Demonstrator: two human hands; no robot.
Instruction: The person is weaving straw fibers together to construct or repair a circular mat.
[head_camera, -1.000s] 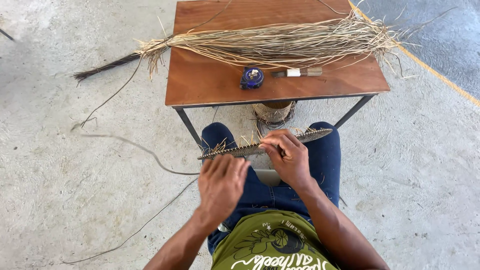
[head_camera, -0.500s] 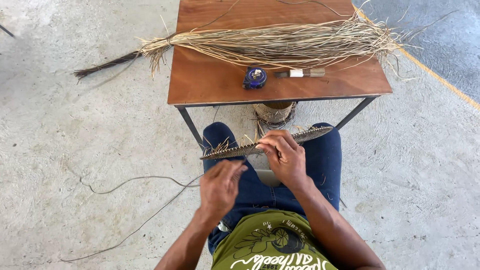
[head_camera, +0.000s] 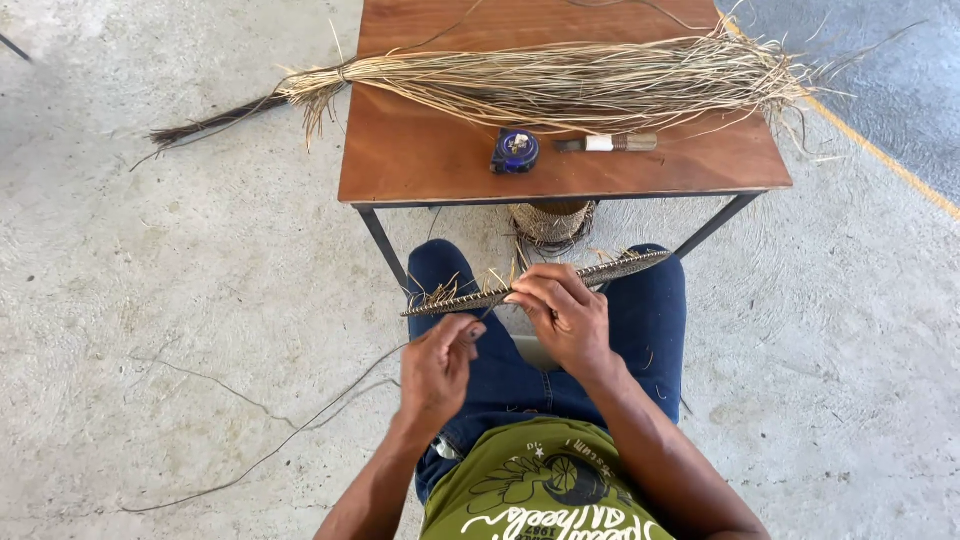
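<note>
A flat woven disc (head_camera: 610, 270), seen edge-on with loose fibre ends along its rim, rests across my knees. My right hand (head_camera: 562, 312) grips the disc near its middle, fingers curled over the top edge. Just below the disc's left part, my left hand (head_camera: 437, 368) pinches a long thin strand (head_camera: 290, 440) that trails off over the concrete floor to the left. I sit in blue jeans and a green shirt.
A brown table (head_camera: 420, 165) stands in front of my knees, carrying a long bundle of dry fibres (head_camera: 560, 85), a blue tape measure (head_camera: 515, 151) and a small knife (head_camera: 610, 143). A woven basket (head_camera: 553, 222) sits under the table. Bare concrete lies all around.
My left hand has drawn back from the disc toward my body, pulling the strand, whose loose length on the floor has straightened and shifted. The right hand has stayed on the disc.
</note>
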